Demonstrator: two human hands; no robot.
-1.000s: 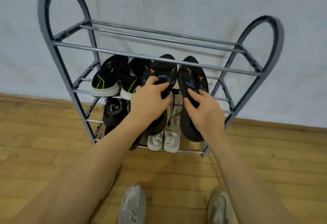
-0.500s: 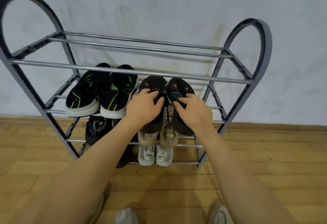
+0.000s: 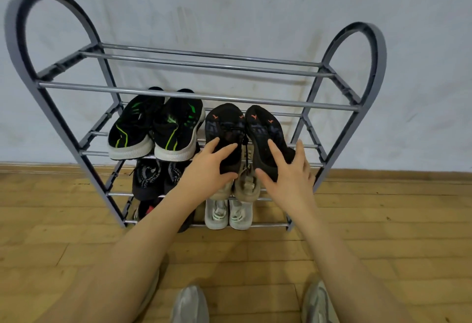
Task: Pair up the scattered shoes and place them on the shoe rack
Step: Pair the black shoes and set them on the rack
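Shoe rack [image 3: 199, 96]: grey frame, silvery metal bars. Wall [image 3: 229, 3] behind it: pale grey-white with faint brownish smudges. Floor [image 3: 383, 220]: yellow-brown wood planks.

Second shelf, left pair [image 3: 155, 128]: black uppers, bright green stripes, a thin yellow-green line along the side, white soles. Right pair [image 3: 245, 131]: black with dark blue-grey patterning and small orange-red marks near the toes.

Third shelf: black sandals [image 3: 153, 177] with white printed lettering; beige pair [image 3: 245, 184].

Bottom shelf: white pair [image 3: 227, 214] with pale green accents.

Person's own shoes [image 3: 189, 304]: grey.
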